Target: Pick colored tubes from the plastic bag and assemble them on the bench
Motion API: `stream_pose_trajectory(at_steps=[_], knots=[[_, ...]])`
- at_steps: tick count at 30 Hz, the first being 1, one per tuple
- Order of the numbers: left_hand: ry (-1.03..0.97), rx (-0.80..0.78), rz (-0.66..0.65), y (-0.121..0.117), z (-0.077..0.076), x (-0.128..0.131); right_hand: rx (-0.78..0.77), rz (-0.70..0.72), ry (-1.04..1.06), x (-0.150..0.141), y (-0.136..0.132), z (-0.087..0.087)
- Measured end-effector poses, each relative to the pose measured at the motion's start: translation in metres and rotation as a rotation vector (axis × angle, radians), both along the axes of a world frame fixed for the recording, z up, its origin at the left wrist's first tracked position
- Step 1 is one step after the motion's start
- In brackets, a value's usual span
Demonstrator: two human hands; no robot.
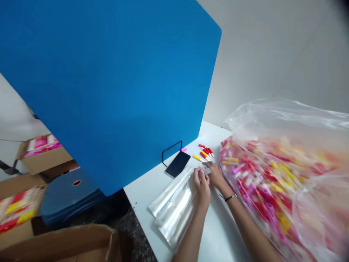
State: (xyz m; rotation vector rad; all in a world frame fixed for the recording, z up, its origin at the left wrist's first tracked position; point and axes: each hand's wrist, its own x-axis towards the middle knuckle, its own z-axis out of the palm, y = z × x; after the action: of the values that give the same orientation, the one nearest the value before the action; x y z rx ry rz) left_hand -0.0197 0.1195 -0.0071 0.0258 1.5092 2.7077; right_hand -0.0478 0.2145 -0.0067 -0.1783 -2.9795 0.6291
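1. As the head view looked down on your two bare hands, your left hand (201, 185) was curled nearly shut, its fingers pinching a narrow clear plastic sleeve (206, 171).
2. Your right hand (216, 175) was partly open, its fingers extended to the far end of that sleeve. You could not be sure from this view whether it gripped the sleeve or only touched it.
3. Position of the sleeve: held between your hands, above a white table (218, 233) and just beyond a loose bundle of long clear plastic sleeves (174, 207), which lay on the tabletop beneath your left hand.
4. Worn: one thin black wristband (230, 197), on your right wrist.
5. Left of your hands: one black smartphone (177, 164), lying flat, with a black wire stand (171, 151) just behind it.
6. Beyond your hands: a small heap of red-and-yellow marker pens (205, 153), with one yellow marker (199, 158) beside it and one small pink cap (183, 149) nearby.
7. Right of your right forearm: one large clear plastic bag (283, 145), packed with pink, red and yellow pens.
8. Behind the table: one blue partition board (109, 91), its lower edge meeting the tabletop.
9. Floor, lower left: open cardboard boxes (62, 243) holding pink and yellow packs, beside a round blue stool (71, 196).
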Motion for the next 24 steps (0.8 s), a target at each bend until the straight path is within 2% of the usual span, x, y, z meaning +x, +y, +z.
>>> stream_pose_trajectory(at_steps=[3, 5, 9, 12, 16, 21, 22, 24], knots=[[0.063, -0.038, 0.033, -0.012, 0.001, -0.007, 0.005, 0.111, -0.025, -0.009, -0.005, 0.005], [0.071, -0.043, 0.13, -0.017, 0.004, -0.011, -0.001, 0.152, -0.038, -0.015, -0.01, 0.004], [0.086, -0.038, 0.311, -0.022, 0.007, -0.017, -0.063, 0.147, -0.025, -0.023, -0.014, 0.0], [0.122, -0.07, 0.343, -0.023, 0.008, -0.018, -0.134, 0.11, -0.002, -0.022, -0.009, -0.002], [0.137, -0.132, 0.293, -0.023, 0.007, -0.017, -0.24, 0.054, 0.098, -0.002, -0.003, 0.01], [0.122, -0.191, 0.174, -0.02, 0.004, -0.015, -0.616, -0.1, 0.454, 0.042, -0.008, 0.042], [0.124, -0.188, 0.13, -0.019, 0.003, -0.014, -0.625, -0.096, 0.498, 0.05, -0.009, 0.047], [0.114, -0.178, 0.033, -0.016, 0.004, -0.012, -0.548, -0.048, 0.498, 0.06, -0.01, 0.055]])
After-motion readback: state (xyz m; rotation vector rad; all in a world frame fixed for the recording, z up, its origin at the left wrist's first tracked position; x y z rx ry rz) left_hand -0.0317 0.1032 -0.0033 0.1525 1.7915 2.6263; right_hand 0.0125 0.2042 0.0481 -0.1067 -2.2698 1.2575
